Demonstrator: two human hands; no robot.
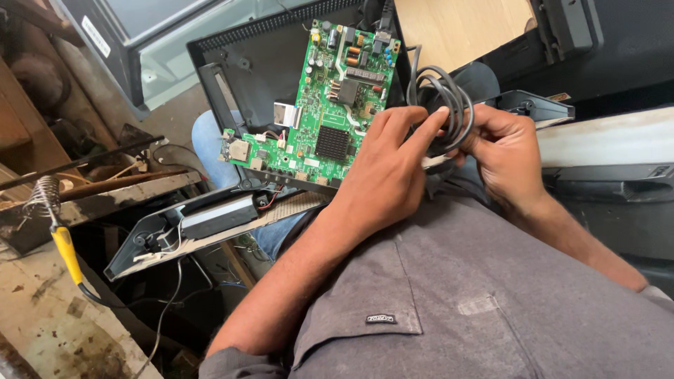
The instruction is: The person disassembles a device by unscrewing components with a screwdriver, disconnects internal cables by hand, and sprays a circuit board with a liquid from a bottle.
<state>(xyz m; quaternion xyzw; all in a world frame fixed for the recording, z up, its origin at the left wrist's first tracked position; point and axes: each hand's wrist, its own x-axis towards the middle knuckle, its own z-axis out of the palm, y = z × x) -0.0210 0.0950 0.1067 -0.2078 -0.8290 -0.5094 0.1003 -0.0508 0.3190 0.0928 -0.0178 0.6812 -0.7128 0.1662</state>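
A coiled black cable (449, 95) is held between both hands over my lap. My left hand (385, 172) grips the coil's left side, with the fingers stretched across the loops. My right hand (507, 153) pinches the coil's right side. Just left of the hands, a green circuit board (330, 105) with a black heat sink and several small parts lies tilted on a black plastic back cover (263, 67). The cable runs up toward the board's top edge.
A yellow-handled soldering iron (64, 245) with a wire coil stand sits at the left on a stained bench (42, 316). A black bracket with wiring (196, 224) lies below the board. A wooden panel (463, 24) and dark casings (618, 63) are at the top right.
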